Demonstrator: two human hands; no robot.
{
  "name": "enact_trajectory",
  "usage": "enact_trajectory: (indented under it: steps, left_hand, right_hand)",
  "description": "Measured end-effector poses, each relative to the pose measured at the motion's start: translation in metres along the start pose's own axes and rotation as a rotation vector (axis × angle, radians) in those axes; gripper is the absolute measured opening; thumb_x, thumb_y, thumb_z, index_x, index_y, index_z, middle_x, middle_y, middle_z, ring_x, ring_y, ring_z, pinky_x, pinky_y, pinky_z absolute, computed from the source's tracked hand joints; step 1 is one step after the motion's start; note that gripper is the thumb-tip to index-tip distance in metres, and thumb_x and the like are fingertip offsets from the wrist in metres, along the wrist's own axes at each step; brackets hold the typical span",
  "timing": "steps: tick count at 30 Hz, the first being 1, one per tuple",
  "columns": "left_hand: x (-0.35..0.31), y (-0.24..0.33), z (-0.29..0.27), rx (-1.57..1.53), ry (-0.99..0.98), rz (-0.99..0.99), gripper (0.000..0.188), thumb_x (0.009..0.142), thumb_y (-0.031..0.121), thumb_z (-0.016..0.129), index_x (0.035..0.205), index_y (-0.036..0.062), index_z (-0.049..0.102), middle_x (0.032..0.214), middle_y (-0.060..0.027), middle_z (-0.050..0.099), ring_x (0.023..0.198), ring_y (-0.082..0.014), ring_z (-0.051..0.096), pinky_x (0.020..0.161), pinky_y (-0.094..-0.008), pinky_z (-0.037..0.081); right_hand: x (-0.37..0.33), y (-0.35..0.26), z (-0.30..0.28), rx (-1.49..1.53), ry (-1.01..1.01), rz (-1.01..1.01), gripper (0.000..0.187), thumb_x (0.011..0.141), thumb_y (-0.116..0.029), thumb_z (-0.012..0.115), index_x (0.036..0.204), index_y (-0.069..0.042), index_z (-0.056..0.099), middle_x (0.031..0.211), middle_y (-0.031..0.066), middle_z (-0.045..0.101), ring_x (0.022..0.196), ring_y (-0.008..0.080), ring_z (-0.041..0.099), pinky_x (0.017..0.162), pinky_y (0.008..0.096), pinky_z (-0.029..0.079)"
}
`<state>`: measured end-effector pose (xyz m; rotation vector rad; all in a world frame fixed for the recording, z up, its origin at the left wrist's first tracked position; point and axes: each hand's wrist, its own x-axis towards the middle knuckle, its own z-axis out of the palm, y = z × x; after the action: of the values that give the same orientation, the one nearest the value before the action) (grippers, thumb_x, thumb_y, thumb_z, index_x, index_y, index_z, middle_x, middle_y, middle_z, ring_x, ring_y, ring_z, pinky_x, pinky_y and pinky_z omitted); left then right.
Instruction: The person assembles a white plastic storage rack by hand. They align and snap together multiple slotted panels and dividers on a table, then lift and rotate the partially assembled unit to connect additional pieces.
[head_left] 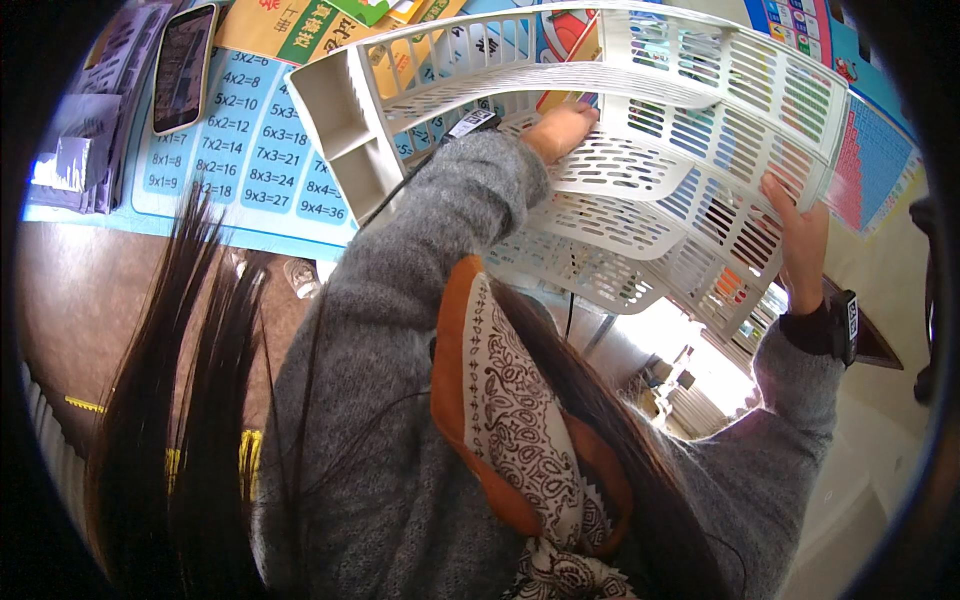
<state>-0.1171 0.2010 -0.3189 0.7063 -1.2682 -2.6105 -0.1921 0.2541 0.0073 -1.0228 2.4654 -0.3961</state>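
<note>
Around our left hand (pixel 562 132), whose grip we cannot well tell, the white rack (pixel 620 166) lies lengthwise toward our right hand (pixel 801 236), which pinches its side.

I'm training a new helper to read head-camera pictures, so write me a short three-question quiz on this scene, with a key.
1. Which hand holds the side of the white rack at the picture's right?
2. True or false: the phone lies to the right of the white rack.
3. What is printed on the white part of the scarf?
a) red dots
b) dark swirls
c) green stripes

Key:
1. The right hand.
2. False; the phone lies to its left.
3. b) dark swirls.
</note>
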Motion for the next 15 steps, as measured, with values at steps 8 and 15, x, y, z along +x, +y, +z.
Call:
enact_trajectory:
  steps: [8, 15]
  left_hand:
    - [0.001, -0.006, -0.002, -0.258, -0.039, 0.017, 0.037, 0.097, 0.027, 0.042, 0.111, -0.0035, 0.058, 0.104, -0.0146, 0.063, 0.091, -0.0224, 0.059, 0.083, -0.0322, 0.044]
    - [-0.013, 0.008, -0.003, -0.417, -0.057, -0.049, 0.036, 0.097, 0.027, 0.041, 0.108, -0.0034, 0.059, 0.097, -0.0135, 0.064, 0.088, -0.0208, 0.06, 0.081, -0.0313, 0.045]
  right_hand:
    - [0.005, -0.041, 0.004, -0.18, -0.045, -0.023, 0.039, 0.086, -0.018, 0.064, 0.118, 0.001, 0.052, 0.103, 0.0142, 0.064, 0.086, 0.0183, 0.065, 0.074, 0.0286, 0.053]
    - [0.008, -0.055, 0.011, -0.256, 0.023, 0.085, 0.04, 0.085, -0.014, 0.064, 0.12, 0.0, 0.051, 0.103, 0.0139, 0.065, 0.087, 0.018, 0.065, 0.075, 0.0297, 0.054]
